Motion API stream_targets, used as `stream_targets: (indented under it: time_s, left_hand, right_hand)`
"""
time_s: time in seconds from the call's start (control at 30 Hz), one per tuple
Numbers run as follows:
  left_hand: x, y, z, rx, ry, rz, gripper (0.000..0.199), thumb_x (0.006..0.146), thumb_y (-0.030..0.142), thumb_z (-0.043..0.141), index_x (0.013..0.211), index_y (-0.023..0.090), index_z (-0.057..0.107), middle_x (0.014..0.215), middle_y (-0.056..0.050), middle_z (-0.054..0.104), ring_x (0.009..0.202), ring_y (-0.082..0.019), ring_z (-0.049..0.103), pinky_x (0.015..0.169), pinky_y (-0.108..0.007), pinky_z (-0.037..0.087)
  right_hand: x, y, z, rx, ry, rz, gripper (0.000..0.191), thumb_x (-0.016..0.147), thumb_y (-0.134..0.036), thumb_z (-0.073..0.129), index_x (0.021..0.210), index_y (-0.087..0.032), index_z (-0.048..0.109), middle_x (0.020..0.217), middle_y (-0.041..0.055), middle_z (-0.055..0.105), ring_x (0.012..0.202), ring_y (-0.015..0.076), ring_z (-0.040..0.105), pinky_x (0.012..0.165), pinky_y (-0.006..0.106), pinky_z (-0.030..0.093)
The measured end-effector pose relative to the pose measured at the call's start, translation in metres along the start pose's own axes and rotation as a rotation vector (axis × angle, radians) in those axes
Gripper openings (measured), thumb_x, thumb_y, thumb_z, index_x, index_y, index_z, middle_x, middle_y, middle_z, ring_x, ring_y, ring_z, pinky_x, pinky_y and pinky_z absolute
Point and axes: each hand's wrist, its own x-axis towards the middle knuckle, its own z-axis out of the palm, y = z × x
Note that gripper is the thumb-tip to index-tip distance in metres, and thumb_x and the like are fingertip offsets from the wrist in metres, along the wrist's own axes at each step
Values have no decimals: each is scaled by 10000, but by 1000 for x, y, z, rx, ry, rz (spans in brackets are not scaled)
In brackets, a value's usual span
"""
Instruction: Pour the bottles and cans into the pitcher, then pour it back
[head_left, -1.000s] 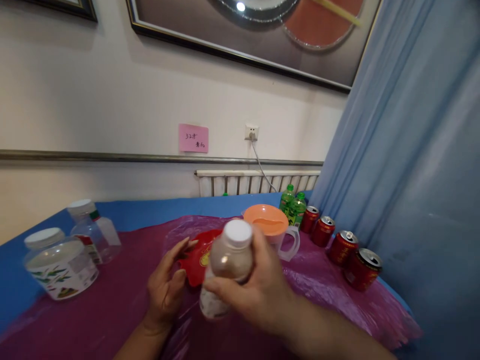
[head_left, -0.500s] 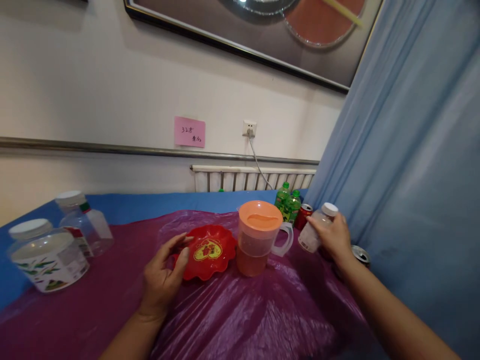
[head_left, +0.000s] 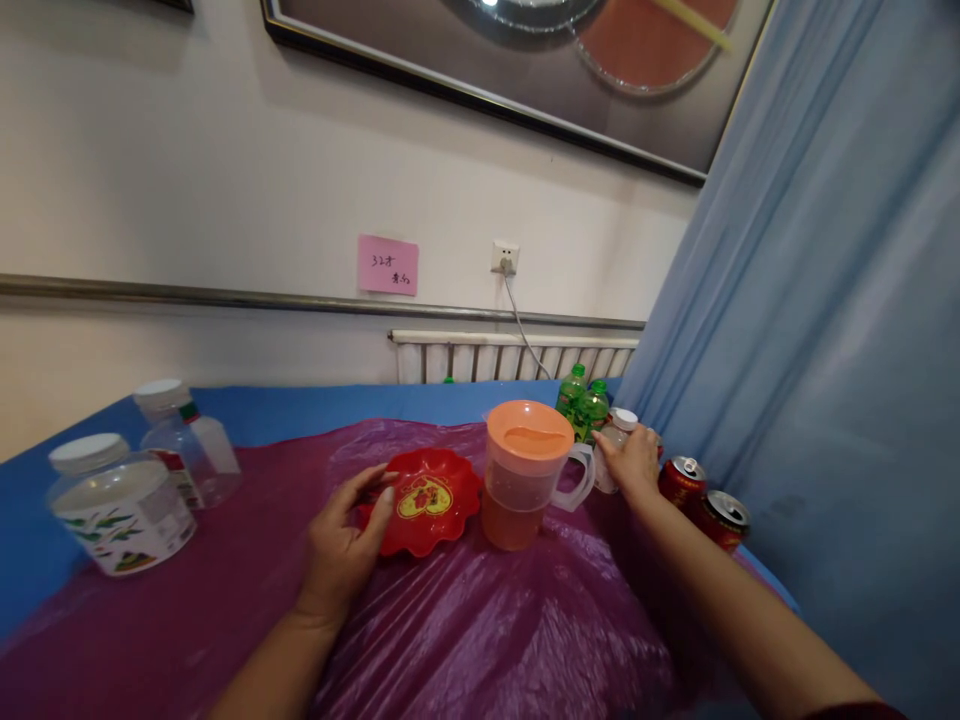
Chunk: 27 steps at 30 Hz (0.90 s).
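Observation:
My right hand [head_left: 632, 462] is wrapped round a small clear bottle with a white cap [head_left: 622, 420], just right of the handle of a pitcher. That pitcher [head_left: 517, 495] has an orange lid and holds amber liquid. At the left edge of a red scalloped plate [head_left: 442, 500] is my left hand [head_left: 351, 530], its fingers apart and nothing gripped. Whether its fingertips touch the plate I cannot tell. The plate has a yellow heart-shaped print.
Two green bottles [head_left: 581, 402] stand behind the pitcher. Red cans [head_left: 681, 485] are by the blue curtain [head_left: 817, 330]. Two clear jars with white lids [head_left: 124, 515] stand at the left. Purple plastic sheeting [head_left: 487, 640] covers the blue table surface.
My right hand has moved left with the white-capped bottle, closer to the pitcher and green bottles. More of the red cans shows now. The view has shifted slightly.

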Motion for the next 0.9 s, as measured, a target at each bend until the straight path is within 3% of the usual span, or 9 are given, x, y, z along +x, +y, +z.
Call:
stream_targets:
  time_s: [0.3,0.43,0.53,0.6,0.63,0.7,0.77,0.83,0.9]
  left_hand:
    - [0,-2,1,5,-1,10,371,887,434,646,1172,199,672,1030,-78,775,916,-235,736,897,-414,598]
    - [-2,-3,0,5,12,19,350,908,413,631,1184,201,670,1054,-80,771,942,-230,731,913,-414,587]
    - [-4,-2,0,-9,43,31,339,921,388,620,1194,191,662,1069,-82,770,951,-221,729,906,-397,588]
    - [-5,0,0,-16,70,45,331,921,373,619,1187,181,661,1061,-84,773,941,-216,730,898,-389,588]
    - [-5,2,0,-16,79,51,327,920,366,619,1185,179,662,1058,-85,774,935,-214,730,897,-388,586]
    - [-5,7,1,-18,95,47,318,918,358,619,1179,182,667,1055,-85,775,930,-212,729,900,-387,582]
    - [-5,14,2,-35,121,23,316,916,358,615,1177,188,669,1056,-88,774,933,-212,728,907,-390,577]
    - [-4,21,1,-66,158,-1,319,909,364,613,1170,193,672,1058,-90,773,943,-216,727,917,-396,572]
    - [-3,27,-2,-108,193,-14,317,895,368,619,1156,197,677,1053,-91,771,953,-220,726,925,-401,568]
  right_hand:
    - [-6,-2,-1,63,105,-43,757,823,-631,617,1290,-41,530,1249,314,583,1222,435,533,991,526,426]
    - [-15,3,-18,143,212,-95,768,855,-557,544,1354,20,463,1363,345,485,1336,443,423,1077,587,348]
    - [-44,5,-45,232,299,-139,717,883,-508,497,1387,-2,429,1389,304,460,1357,416,393,1096,608,329]
    - [-84,-4,-66,428,345,-255,575,930,-443,486,1404,-120,441,1340,208,518,1271,357,496,1044,587,407]
    - [-109,-13,-76,559,283,-350,489,957,-394,472,1394,-175,459,1304,167,556,1231,333,542,1033,582,428]
    - [-163,-39,-89,627,-13,-586,356,970,-313,484,1314,-250,550,1266,134,610,1216,318,571,1033,565,458]
    - [-212,-72,-93,569,-491,-819,364,988,-241,432,1315,-295,583,1318,107,631,1244,279,572,1053,494,481]
    - [-246,-106,-87,487,-851,-998,423,982,-234,448,1386,-269,570,1403,77,610,1291,255,546,1123,452,437]
    - [-264,-135,-77,407,-1025,-1095,485,979,-282,495,1461,-222,515,1494,84,546,1338,277,502,1154,480,399]
